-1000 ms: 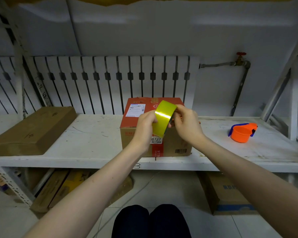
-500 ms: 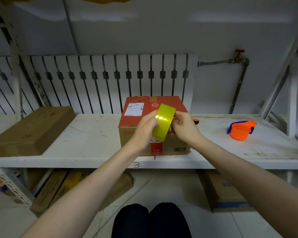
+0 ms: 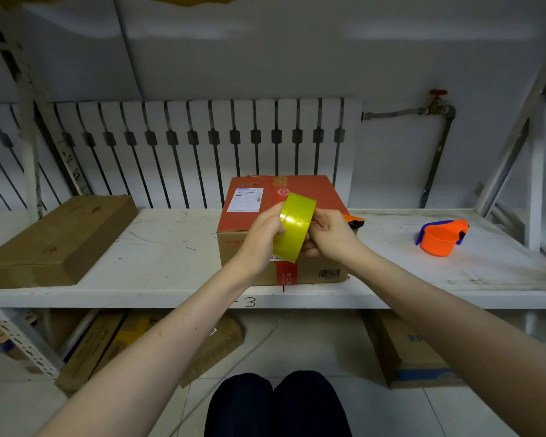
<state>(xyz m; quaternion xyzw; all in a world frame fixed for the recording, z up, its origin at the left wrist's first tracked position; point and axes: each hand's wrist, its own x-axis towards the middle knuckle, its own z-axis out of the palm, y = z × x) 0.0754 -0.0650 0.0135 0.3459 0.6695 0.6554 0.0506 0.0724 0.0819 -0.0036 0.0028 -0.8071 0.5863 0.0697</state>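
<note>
Glossy yellow-green roll of tape [image 3: 293, 230] up front, a white glare streaked across it. Behind it the red-topped cardboard box [image 3: 300, 186]: white printed label, plain brown sides, a red stripe down the front, a black barcode. There's an orange tool with a black tip [image 3: 354, 221]. The white shelf [image 3: 158, 247] is scuffed with dark scratches. On it sit an orange plastic tape dispenser [image 3: 438, 242] with blue trim and a flat plain brown carton [image 3: 60, 238]. Up on the wall, a red valve wheel [image 3: 438, 92].

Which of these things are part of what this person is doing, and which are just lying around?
In use: shiny yellow roll of tape, held by left hand and right hand; likely the red-topped cardboard box behind it.
Lying about: orange plastic tape dispenser; flat brown cardboard box; cardboard boxes under the white shelf.
</note>
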